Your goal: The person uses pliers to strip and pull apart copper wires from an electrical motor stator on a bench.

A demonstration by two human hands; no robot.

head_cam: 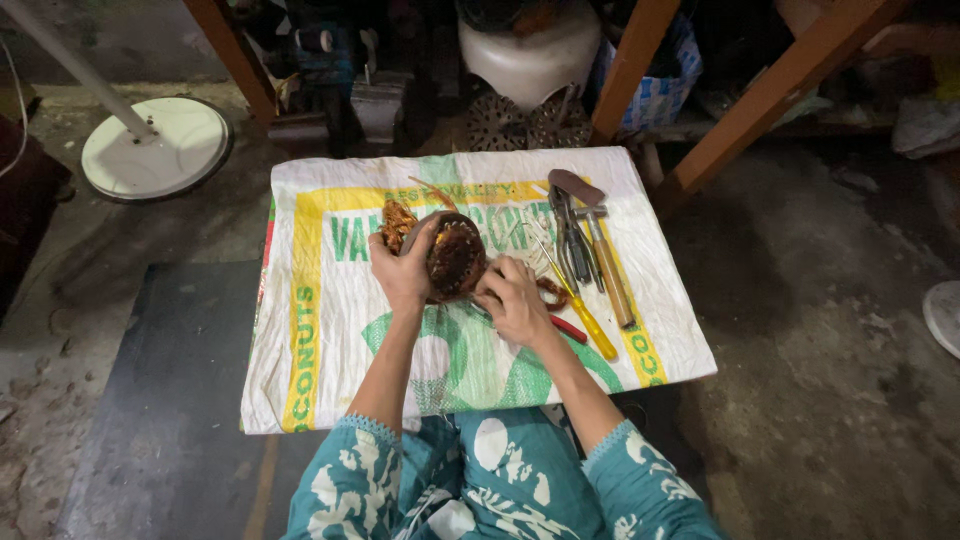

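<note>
**Motor winding held on edge over the sack**

Winding ring (455, 257), dark and round with copper wire showing at its rim, held tilted above the middle of a white woven sack (330, 350) spread on the floor. Left hand (403, 270) wrapped around the ring's left side, fingers curled and pressed against it. Right hand (515, 300) set low at the ring's right edge, fingers bent down to it; whether pinching a wire or only bracing cannot be told from here. Loose tangle of copper wire (397, 222) lying just behind the left hand.

Probably best handled by keeping the left grip firm so the ring does not roll, and working with the right fingertips close to the rim, a few strands at a time rather than by the bunch. Worth resting the ring's lower edge on the sack for steadiness.

Tools close at the right: pliers (572, 235), a wooden-handled hammer (608, 268), a yellow-handled screwdriver (590, 325), all within reach without letting go. White round stand base (155, 147) well off to the left.
</note>
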